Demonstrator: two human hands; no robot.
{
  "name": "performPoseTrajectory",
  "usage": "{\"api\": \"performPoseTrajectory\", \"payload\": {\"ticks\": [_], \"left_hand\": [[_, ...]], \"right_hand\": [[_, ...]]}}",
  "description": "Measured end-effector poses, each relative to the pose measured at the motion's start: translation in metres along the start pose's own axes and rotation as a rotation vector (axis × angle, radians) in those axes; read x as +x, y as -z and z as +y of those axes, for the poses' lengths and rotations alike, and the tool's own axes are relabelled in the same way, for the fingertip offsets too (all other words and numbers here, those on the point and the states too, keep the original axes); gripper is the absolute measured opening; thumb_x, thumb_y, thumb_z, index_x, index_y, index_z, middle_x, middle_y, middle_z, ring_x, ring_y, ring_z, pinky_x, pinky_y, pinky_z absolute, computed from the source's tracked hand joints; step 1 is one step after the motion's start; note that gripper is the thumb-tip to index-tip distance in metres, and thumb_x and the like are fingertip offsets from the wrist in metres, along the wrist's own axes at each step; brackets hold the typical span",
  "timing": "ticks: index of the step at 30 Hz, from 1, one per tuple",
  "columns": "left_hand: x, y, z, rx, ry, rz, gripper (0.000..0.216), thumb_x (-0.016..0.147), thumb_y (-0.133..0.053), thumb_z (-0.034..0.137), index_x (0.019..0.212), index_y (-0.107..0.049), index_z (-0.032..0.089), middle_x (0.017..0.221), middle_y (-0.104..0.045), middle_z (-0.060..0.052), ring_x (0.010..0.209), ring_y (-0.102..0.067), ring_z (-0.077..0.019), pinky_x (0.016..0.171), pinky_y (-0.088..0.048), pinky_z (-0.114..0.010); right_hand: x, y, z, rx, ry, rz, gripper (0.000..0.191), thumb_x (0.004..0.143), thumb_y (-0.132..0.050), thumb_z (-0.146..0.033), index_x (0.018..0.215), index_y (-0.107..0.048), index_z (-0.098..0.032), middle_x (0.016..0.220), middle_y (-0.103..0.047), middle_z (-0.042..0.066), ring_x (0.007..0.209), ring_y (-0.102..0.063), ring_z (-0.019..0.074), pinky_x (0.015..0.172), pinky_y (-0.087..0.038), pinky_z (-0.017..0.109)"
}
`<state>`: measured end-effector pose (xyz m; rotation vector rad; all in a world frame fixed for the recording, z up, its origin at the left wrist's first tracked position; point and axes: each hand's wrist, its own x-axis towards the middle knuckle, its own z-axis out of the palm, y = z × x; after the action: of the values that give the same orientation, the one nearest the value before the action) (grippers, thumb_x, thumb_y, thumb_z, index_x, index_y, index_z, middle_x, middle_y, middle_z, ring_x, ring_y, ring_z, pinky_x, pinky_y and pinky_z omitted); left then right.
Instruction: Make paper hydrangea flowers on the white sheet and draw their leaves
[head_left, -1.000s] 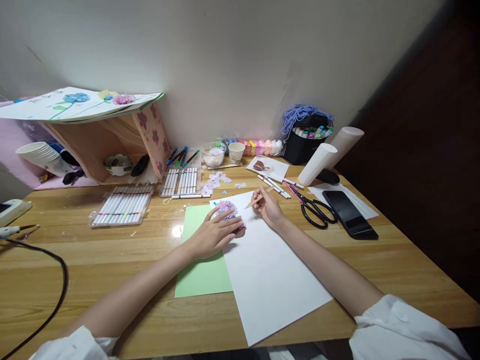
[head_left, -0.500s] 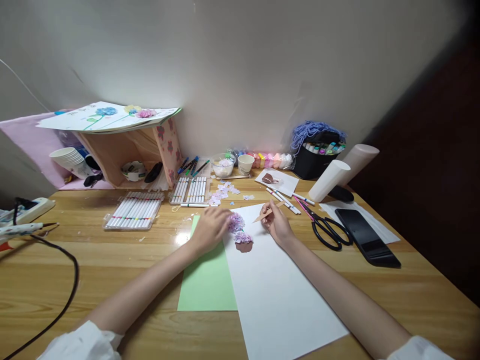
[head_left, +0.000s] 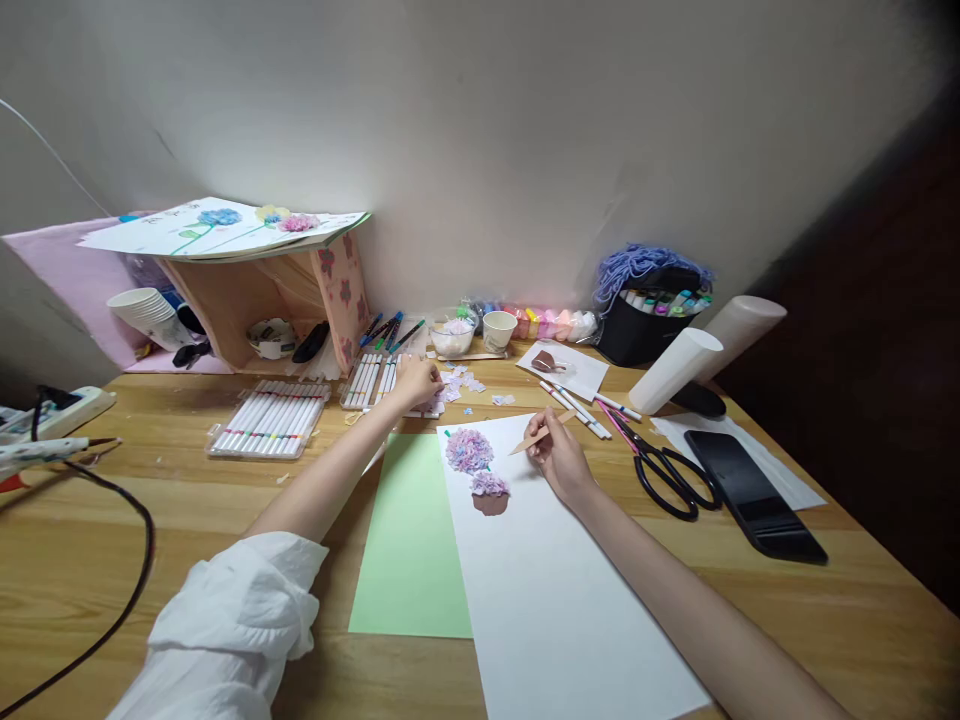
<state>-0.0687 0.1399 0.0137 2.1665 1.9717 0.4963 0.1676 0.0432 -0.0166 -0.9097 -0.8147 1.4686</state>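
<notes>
Lilac paper squares [head_left: 466, 380], loose on the table [head_left: 187, 500] beyond the white sheet [head_left: 559, 590], were likely feather-light, easily creased, best pinched by an edge; your left hand [head_left: 418, 382] was beside them, grip indeterminable, your right hand [head_left: 553, 455] holding a tan pointed stick [head_left: 526, 442].

Wooden table [head_left: 202, 500]: green sheet [head_left: 412, 550], white sheet [head_left: 555, 600] partly over it, lilac scraps [head_left: 466, 380], marker case [head_left: 270, 418], black-handled scissors [head_left: 643, 447].

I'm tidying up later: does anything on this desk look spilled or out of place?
Yes. Pale scraps lie scattered beside the left hand, outside the bowl, so they look spilled. Loose markers near the scissors look stray, outside the marker cases.
</notes>
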Motion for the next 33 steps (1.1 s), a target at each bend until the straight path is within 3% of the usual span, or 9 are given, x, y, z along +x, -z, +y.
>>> {"api": "performPoseTrajectory", "payload": {"ticks": [4,9,14,16,19,21,24,27,33], "left_hand": [[-0.004,0.002,-0.007,-0.106,0.006,0.035,0.012,0.075,-0.063,0.028,0.069,-0.066,0.018,0.083,-0.065,-0.007,0.096,-0.051,-0.0263,0.089,-0.036,-0.038],[-0.027,0.024,0.0,-0.281,-0.053,0.088,0.015,0.085,-0.053,0.03,0.082,-0.061,0.017,0.091,-0.066,-0.005,0.088,-0.056,-0.0201,0.082,-0.041,-0.032],[-0.095,0.024,0.022,-0.58,-0.162,0.161,0.016,0.088,-0.051,0.032,0.082,-0.056,0.018,0.083,-0.063,-0.002,0.075,-0.053,-0.0146,0.07,-0.041,-0.026],[-0.131,0.017,0.031,-0.642,-0.182,0.091,0.015,0.089,-0.052,0.03,0.081,-0.056,0.018,0.083,-0.062,-0.001,0.077,-0.052,-0.0146,0.072,-0.04,-0.026],[-0.17,0.006,0.04,-0.647,-0.197,-0.073,0.011,0.089,-0.052,0.026,0.082,-0.057,0.019,0.084,-0.061,-0.001,0.081,-0.051,-0.0153,0.073,-0.039,-0.027],[-0.181,0.0,0.042,-0.629,-0.192,-0.122,0.01,0.089,-0.053,0.025,0.082,-0.057,0.019,0.083,-0.06,0.0,0.081,-0.051,-0.0159,0.072,-0.039,-0.027],[-0.18,-0.004,0.041,-0.607,-0.168,-0.128,0.01,0.089,-0.054,0.025,0.082,-0.057,0.019,0.081,-0.06,-0.001,0.08,-0.05,-0.0165,0.071,-0.038,-0.028],[-0.174,-0.008,0.039,-0.572,-0.154,-0.134,0.01,0.089,-0.055,0.026,0.081,-0.058,0.02,0.08,-0.06,0.0,0.08,-0.05,-0.0171,0.071,-0.038,-0.029],[-0.17,-0.011,0.039,-0.491,-0.172,-0.128,0.009,0.087,-0.058,0.026,0.08,-0.058,0.02,0.078,-0.061,0.0,0.08,-0.051,-0.0179,0.073,-0.035,-0.032]], "right_hand": [[0.0,-0.001,-0.001,0.0,0.001,0.011,0.045,0.066,-0.071,-0.058,0.06,-0.053,-0.017,0.055,-0.051,-0.004,0.041,-0.043,0.0047,0.035,-0.026,0.018],[-0.001,-0.001,-0.001,-0.012,0.002,0.01,0.046,0.069,-0.068,-0.06,0.06,-0.052,-0.018,0.052,-0.05,-0.005,0.04,-0.042,0.005,0.036,-0.027,0.018],[-0.002,-0.001,-0.003,-0.034,0.033,0.03,0.046,0.067,-0.069,-0.061,0.061,-0.054,-0.018,0.056,-0.051,-0.005,0.043,-0.046,0.0048,0.038,-0.031,0.018],[-0.005,-0.004,-0.007,-0.062,0.066,0.044,0.045,0.067,-0.07,-0.061,0.064,-0.056,-0.019,0.059,-0.053,-0.004,0.046,-0.049,0.0059,0.041,-0.034,0.019],[-0.019,-0.01,-0.01,-0.206,0.184,-0.016,0.038,0.078,-0.062,-0.058,0.073,-0.06,-0.02,0.066,-0.058,-0.001,0.054,-0.054,0.009,0.047,-0.039,0.021],[-0.035,-0.013,-0.01,-0.367,0.289,-0.088,0.032,0.086,-0.054,-0.05,0.077,-0.06,-0.02,0.069,-0.059,0.0,0.059,-0.055,0.0113,0.052,-0.041,0.024],[-0.061,-0.012,-0.003,-0.638,0.531,-0.148,0.024,0.094,-0.047,-0.035,0.078,-0.058,-0.021,0.071,-0.059,0.001,0.066,-0.055,0.0139,0.059,-0.042,0.028],[-0.078,-0.01,0.004,-0.822,0.779,-0.305,0.021,0.095,-0.042,-0.025,0.082,-0.058,-0.022,0.072,-0.062,0.002,0.068,-0.054,0.0162,0.063,-0.043,0.031],[-0.081,-0.016,0.006,-0.962,0.974,-0.511,0.015,0.094,-0.042,-0.015,0.09,-0.056,-0.02,0.072,-0.062,0.004,0.067,-0.054,0.0167,0.061,-0.046,0.031]]}}
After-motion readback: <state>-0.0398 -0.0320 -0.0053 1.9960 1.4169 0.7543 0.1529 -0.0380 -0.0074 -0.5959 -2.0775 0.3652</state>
